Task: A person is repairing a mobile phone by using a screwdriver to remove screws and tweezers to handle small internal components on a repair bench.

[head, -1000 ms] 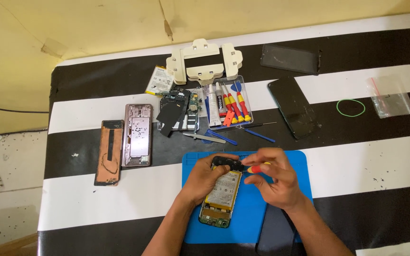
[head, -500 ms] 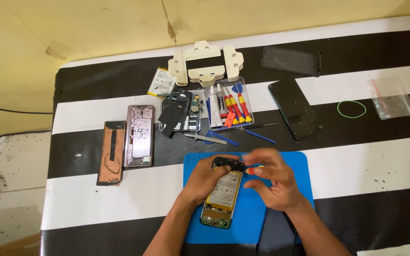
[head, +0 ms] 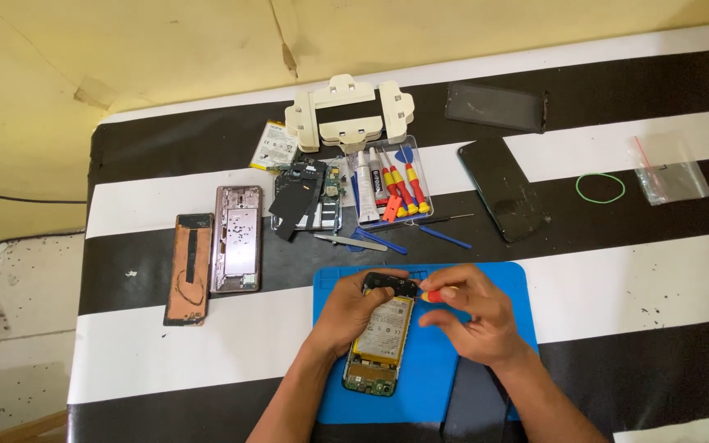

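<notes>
Right hand (head: pixel 473 316) has pulled in since half a second ago: fingers were spread, now pinched on a small red-and-yellow screwdriver (head: pixel 432 295), tip at the phone's top edge. Left hand (head: pixel 353 310) unchanged.

Striped black-and-white table (head: pixel 658 279). Blue work mat (head: pixel 527 328) at 6 o'clock of the table. Opened phone (head: pixel 381 344) lies on the mat, back off, battery showing, long axis tilted slightly toward 1 o'clock. Left hand grips the phone's left side and top corner. Right hand sits at 3 o'clock of the phone.

At 12 o'clock of the mat: clear tool tray (head: pixel 391 184) with screwdrivers and a glue tube. At 9 o'clock: bare phone frame (head: pixel 238 238) beside a back cover (head: pixel 190 267). Green rubber band (head: pixel 600 188) at 2 o'clock.
</notes>
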